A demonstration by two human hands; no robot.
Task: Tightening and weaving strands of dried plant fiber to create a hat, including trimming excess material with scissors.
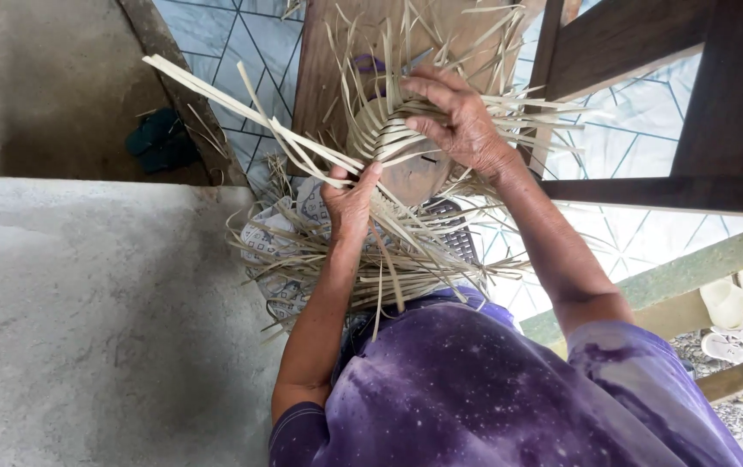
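1. The half-woven straw piece (393, 138) sits over a round wooden form (414, 173) in front of the person, loose strips fanning out everywhere.
2. Looks like mid-weave to me; the next tuck probably needs the loose strip pulled snug.
3. Right hand (458, 117) is draped over the top, fingers spread, pressing the weave down.
4. Left hand (350, 203) comes up from below, wrist bent, pinching a strip (250, 108).
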